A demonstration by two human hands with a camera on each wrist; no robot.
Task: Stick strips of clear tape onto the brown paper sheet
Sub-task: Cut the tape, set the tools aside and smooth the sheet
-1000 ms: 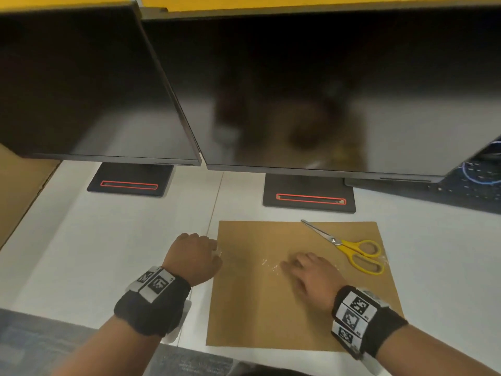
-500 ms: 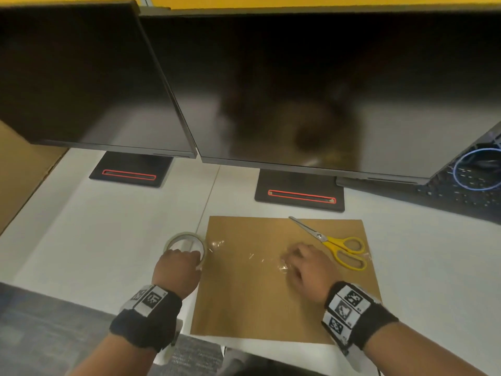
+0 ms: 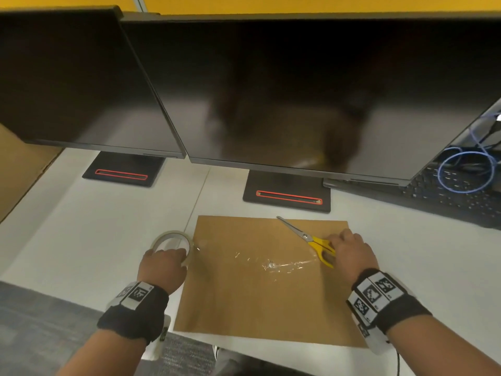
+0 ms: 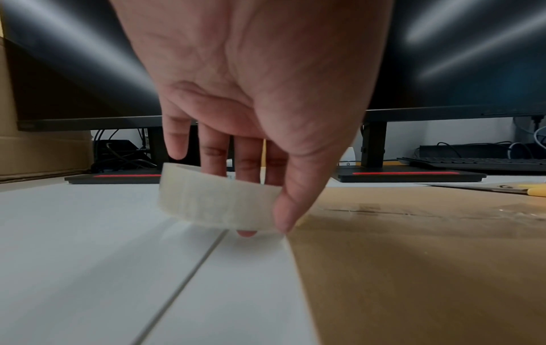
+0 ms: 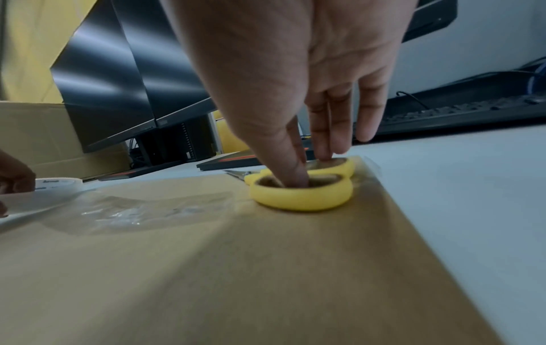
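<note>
Left hand (image 3: pixel 162 267) pinches the tape roll (image 3: pixel 171 244) (beside brown paper (image 3: pixel 257 302)); right hand (image 3: pixel 349 253) fingers enter scissors (image 3: pixel 317 244) loops.

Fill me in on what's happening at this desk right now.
A person is taping a brown paper sheet on a white desk. The left hand grips the tape roll just off the sheet's left edge, with clear tape running from it across the paper. The right hand is slipping its thumb and fingers into the yellow scissors lying on the sheet, probably to cut the strip.
</note>
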